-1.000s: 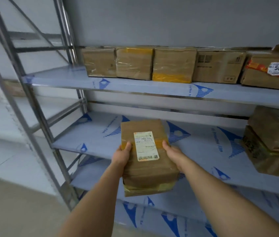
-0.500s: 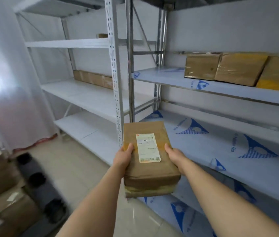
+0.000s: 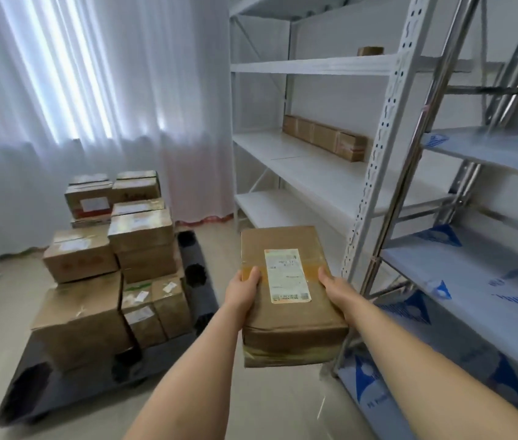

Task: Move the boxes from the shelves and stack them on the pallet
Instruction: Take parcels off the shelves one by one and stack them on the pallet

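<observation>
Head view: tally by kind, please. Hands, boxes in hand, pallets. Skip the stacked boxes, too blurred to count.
Hands: 2, the left hand and the right hand
Boxes in hand: 1, the box, held from both sides
Pallets: 1, the pallet
Total: 4

1. One box carried, with one white label on its top.
2. Two hands: left hand, right hand.
3. One dark pallet at lower left of the frame.
4. About ten stacked boxes on it; the exact count is unclear.
5. Two shelf racks: white rack at centre, blue-filmed rack at right.
6. One long carton on the white rack.
</observation>
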